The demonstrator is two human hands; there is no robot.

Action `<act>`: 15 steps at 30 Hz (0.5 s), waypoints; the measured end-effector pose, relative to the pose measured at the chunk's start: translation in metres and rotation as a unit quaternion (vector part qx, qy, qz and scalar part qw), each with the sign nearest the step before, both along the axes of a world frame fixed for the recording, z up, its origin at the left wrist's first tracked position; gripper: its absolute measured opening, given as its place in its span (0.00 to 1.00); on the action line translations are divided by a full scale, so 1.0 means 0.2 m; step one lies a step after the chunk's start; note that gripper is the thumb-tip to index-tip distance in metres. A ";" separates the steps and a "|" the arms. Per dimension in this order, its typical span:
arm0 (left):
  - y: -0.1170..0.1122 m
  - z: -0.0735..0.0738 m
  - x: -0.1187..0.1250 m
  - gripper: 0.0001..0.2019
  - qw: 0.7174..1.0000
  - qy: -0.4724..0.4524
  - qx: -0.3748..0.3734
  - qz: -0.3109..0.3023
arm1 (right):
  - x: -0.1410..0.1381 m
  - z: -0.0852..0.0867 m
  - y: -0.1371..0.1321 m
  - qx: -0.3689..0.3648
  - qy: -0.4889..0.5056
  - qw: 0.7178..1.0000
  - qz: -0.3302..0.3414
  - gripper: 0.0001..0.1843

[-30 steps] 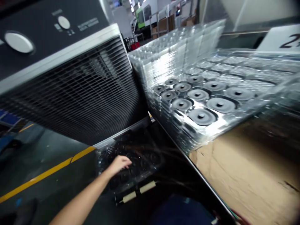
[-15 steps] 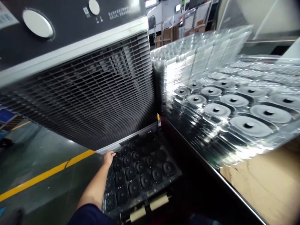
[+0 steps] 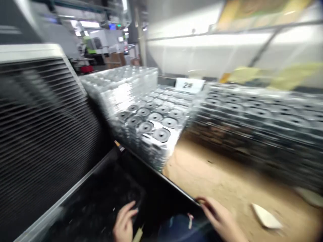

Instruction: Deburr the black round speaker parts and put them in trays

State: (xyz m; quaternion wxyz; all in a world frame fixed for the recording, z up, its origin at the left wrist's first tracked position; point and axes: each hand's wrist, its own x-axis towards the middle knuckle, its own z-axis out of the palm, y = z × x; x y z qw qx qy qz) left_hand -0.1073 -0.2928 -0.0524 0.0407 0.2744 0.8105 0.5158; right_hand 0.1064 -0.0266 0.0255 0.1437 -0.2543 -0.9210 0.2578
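Showing at bottom centre, the left hand [image 3: 123,223] is held with fingers slightly parted.
Below it, at lower left, a dark tray [image 3: 108,191] is only dimly seen, and a pale rod [image 3: 138,235] is seen just beside the hand. At lower right of centre, the right hand [image 3: 218,215] is set at the edge of the brown table [image 3: 219,171], its fingers curled; whether anything is pinched cannot be told. Grey round parts [image 3: 162,135] are held in a clear tray [image 3: 156,152] near the centre; more stacked trays [image 3: 264,141] are seen at right, blurred.
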 end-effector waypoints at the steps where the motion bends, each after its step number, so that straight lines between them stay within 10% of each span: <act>1: 0.17 0.02 0.09 0.15 0.996 0.001 0.035 -0.088 | 0.02 0.08 0.01 0.013 -0.022 1.000 0.018 0.13; 7: 0.95 0.26 0.37 0.13 0.880 0.031 0.136 -0.455 | 0.32 0.66 0.19 0.141 -0.155 0.977 0.036 0.15; 15: 1.48 0.21 0.41 0.12 0.896 0.086 0.043 -0.434 | 1.03 1.30 0.88 0.309 -0.308 0.874 -0.215 0.11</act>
